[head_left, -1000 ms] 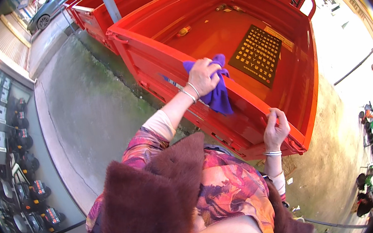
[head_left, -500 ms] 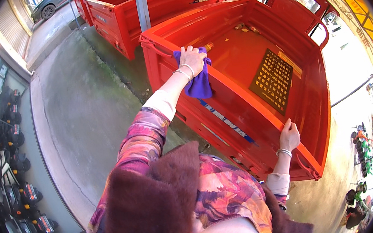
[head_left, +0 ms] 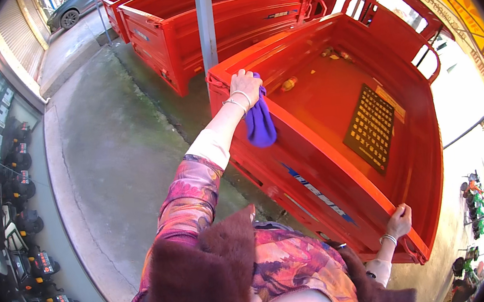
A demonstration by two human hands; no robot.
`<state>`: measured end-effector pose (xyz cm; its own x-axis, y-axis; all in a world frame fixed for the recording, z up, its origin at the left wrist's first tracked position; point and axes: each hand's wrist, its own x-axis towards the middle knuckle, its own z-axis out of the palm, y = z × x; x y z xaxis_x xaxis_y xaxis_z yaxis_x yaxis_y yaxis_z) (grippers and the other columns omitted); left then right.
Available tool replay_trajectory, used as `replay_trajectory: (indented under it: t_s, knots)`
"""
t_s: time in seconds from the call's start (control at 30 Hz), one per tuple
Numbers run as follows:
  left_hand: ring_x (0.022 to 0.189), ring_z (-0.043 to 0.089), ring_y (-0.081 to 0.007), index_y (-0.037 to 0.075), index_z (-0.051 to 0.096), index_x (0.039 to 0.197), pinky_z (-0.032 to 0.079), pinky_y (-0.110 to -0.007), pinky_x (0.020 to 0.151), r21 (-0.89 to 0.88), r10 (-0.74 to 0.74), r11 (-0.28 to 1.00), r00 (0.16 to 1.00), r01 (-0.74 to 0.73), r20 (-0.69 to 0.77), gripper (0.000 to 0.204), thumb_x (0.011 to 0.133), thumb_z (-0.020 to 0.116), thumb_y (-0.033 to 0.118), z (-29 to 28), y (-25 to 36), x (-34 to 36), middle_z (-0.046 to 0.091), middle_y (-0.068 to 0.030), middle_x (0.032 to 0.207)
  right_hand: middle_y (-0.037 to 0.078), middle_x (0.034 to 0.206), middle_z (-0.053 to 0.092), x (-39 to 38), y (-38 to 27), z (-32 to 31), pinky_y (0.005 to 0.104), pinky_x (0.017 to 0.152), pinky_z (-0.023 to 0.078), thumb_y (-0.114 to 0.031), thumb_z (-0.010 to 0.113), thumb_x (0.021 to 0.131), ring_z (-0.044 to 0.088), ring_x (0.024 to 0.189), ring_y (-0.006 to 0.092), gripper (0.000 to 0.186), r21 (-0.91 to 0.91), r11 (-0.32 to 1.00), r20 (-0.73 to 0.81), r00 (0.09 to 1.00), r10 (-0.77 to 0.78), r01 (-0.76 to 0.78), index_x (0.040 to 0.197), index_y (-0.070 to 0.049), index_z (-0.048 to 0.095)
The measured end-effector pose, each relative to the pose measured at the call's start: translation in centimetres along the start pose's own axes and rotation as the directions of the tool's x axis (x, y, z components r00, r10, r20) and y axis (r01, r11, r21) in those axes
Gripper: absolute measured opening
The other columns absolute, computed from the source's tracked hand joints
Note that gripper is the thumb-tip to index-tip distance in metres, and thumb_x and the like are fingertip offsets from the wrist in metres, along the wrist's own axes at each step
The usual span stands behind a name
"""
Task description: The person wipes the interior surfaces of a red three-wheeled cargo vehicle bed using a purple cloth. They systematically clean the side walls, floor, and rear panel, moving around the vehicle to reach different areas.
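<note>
My left hand [head_left: 245, 86] is closed on a purple cloth [head_left: 260, 126] at the top edge of a red cargo bed's tailgate [head_left: 308, 162], near its left corner. The cloth's loose end hangs down the outer face. Close to the right corner, my right hand [head_left: 400, 221] has its fingers curled over the same top edge. Inside the bed, a dark mat-like sheet with rows of gold characters [head_left: 369, 129] lies on the red floor. Nearer the left wall is a small yellowish object [head_left: 289, 84], too small to name.
A grey post [head_left: 206, 25] stands beside the bed's left corner. Beyond it is another red cargo bed [head_left: 154, 42]. A glass shopfront [head_left: 39, 190] runs along the left, a car [head_left: 71, 12] is parked at the far left, and machinery [head_left: 474, 197] lines the right.
My left hand has slid with the cloth along the top edge toward the left corner. My right hand is slightly nearer the right corner. The whole view has shifted a little.
</note>
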<state>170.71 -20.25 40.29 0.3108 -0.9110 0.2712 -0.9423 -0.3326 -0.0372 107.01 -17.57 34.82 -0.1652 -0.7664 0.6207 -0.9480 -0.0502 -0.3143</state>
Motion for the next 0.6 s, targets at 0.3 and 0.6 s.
replay_trajectory:
  t_s: [0.3,0.6]
  knots:
    - [0.103,0.057,-0.0302,0.024,0.077,0.1,0.048,-0.043,0.089,-0.08,0.072,0.993,0.975,-0.091,-0.212,0.026,0.087,0.058,0.012,2.3,-9.3,2.2,0.065,-0.0083,0.103,0.01,0.087,0.068,-1.0,1.2,0.5,0.0407,0.072,0.051,-0.022,0.048,0.096,0.066,0.08,0.0301,0.024,0.076,0.997,-0.051,0.999,0.015,-0.011,0.091,-0.005,0.064]
    - [0.101,0.061,-0.0381,0.017,0.076,0.101,0.051,-0.046,0.09,-0.324,0.091,0.937,0.987,-0.129,-0.129,0.024,0.088,0.057,0.011,3.2,-14.5,5.6,0.067,-0.0156,0.104,0.012,0.092,0.069,-1.5,1.9,0.3,0.039,0.076,0.052,-0.024,0.045,0.099,0.066,0.084,0.0301,0.029,0.087,0.996,-0.008,1.0,0.026,-0.025,0.097,-0.002,0.064]
